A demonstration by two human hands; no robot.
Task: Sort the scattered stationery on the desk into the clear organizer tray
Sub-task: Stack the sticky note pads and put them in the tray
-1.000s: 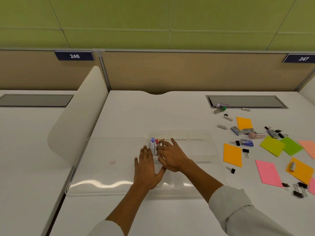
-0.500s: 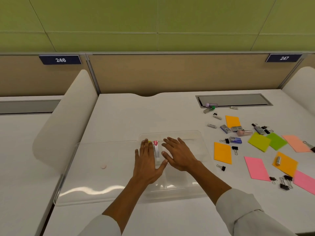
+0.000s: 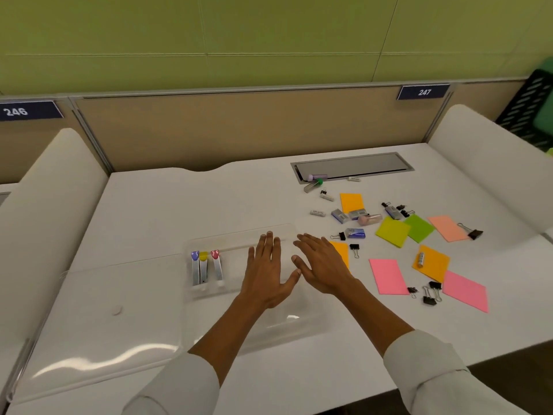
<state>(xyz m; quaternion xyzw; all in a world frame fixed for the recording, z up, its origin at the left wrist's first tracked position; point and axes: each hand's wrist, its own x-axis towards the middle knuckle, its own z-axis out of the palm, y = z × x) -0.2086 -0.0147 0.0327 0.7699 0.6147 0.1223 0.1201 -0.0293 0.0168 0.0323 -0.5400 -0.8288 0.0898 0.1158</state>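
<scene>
- Beneath both hands: clear organizer tray (image 3: 191, 295) on the white desk (image 3: 167, 205).
- Left hand (image 3: 266, 274): flat, fingers straight and spread, palm down over the tray's middle; holds nothing.
- Right hand (image 3: 321, 265): flat, fingers extended, palm down over the tray's right edge; holds nothing. Thumbs nearly touching.
- Left of the left hand, in the tray's left compartment: three metal tubes side by side, capped purple (image 3: 195, 266), yellow (image 3: 203, 266), red (image 3: 216, 266).
- Right of the right hand, loose on the desk: orange note (image 3: 342, 252) partly under the fingers, pink note (image 3: 387, 276), yellow-green note (image 3: 392, 232), black binder clips (image 3: 429, 295), blue staple box (image 3: 355, 233).
- Left of the tray: clear lid (image 3: 89, 324) lying flat.
</scene>
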